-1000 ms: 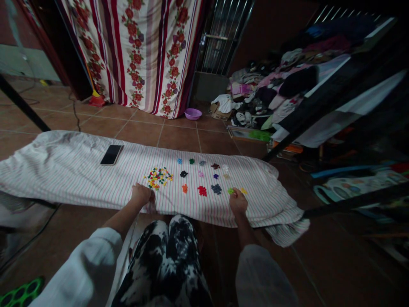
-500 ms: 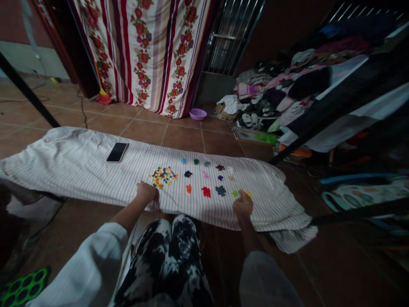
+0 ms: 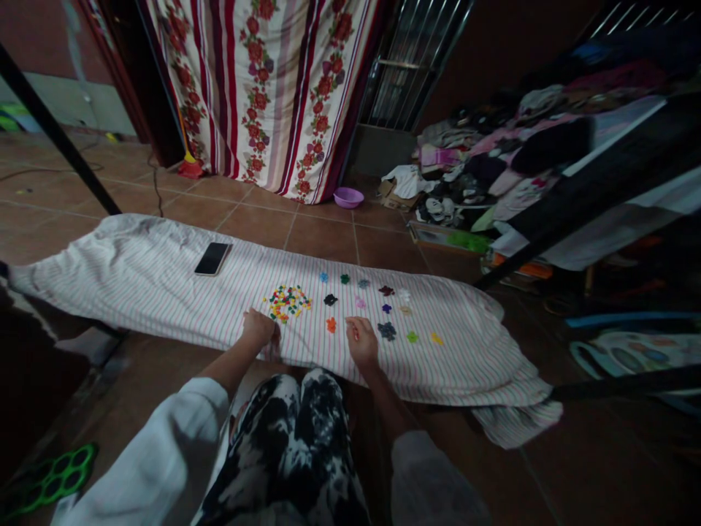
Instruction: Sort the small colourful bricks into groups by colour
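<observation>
On the striped cloth (image 3: 180,307), a mixed pile of small red, yellow, green and white pieces (image 3: 289,302) lies just ahead of my left hand (image 3: 258,329). That hand rests low with its fingers drawn together, and whatever it may hold is hidden. My right hand (image 3: 362,343) is over the red pieces (image 3: 355,332), covering most of them. Its fingers are curled in, and I cannot make out what is between them. Orange pieces (image 3: 331,324) lie to its left, dark grey pieces (image 3: 386,331), lime green pieces (image 3: 412,337) and yellow pieces (image 3: 437,338) to its right.
Farther back are small single-colour piles, among them black pieces (image 3: 330,299) and dark red pieces (image 3: 386,290). A phone (image 3: 212,258) lies on the cloth's left part. Beyond are a purple basin (image 3: 349,197), a floral curtain (image 3: 285,95) and heaped clothes (image 3: 493,157). A dark bar (image 3: 60,131) slants at left.
My right hand has moved left from the lime green and yellow pieces to the red ones. My left hand stays beside the mixed pile. The whole view has shifted slightly.
</observation>
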{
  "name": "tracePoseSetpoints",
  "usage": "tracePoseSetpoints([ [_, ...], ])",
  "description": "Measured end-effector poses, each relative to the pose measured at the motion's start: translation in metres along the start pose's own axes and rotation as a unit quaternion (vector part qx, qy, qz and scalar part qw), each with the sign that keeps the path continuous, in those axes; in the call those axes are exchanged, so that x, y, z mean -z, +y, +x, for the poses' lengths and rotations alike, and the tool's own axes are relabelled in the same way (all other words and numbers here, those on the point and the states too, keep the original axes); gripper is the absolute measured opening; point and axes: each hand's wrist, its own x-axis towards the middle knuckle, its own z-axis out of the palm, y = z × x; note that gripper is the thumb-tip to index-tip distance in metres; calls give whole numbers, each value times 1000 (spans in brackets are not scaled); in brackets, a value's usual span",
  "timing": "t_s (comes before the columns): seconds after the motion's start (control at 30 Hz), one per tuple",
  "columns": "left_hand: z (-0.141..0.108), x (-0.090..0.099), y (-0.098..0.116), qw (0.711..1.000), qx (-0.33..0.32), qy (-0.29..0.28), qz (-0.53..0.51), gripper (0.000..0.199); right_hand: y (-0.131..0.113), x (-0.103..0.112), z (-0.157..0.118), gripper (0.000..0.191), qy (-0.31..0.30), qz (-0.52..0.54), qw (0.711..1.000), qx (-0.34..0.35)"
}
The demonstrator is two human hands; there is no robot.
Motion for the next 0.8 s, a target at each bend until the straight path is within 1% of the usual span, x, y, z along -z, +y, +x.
tracePoseSetpoints([
  [0.1,1,-1,0,999,28,10,21,35,-35,-25,-2,26,-80,33,996,2],
  [0.23,3,-2,1,999,36,7,31,37,-74,-56,2,22,-176,33,984,6],
  [0.33,5,-2,2,999,36,5,32,43,-97,-74,9,21,-229,13,973,1],
  [0.4,6,-3,2,999,36,5,32,44,-107,-83,13,20,-255,-14,967,-5],
  [0.47,7,-3,2,999,36,7,31,42,-114,-89,15,19,-269,-44,962,-13],
  [0.53,7,-4,2,999,37,9,31,40,-117,-91,16,17,-267,-65,961,-17],
  [0.67,5,-4,2,999,30,9,31,42,-116,-93,13,14,-243,-77,967,-4],
  [0.8,4,-3,2,999,28,11,31,43,-114,-95,11,12,-222,-77,972,-16],
])
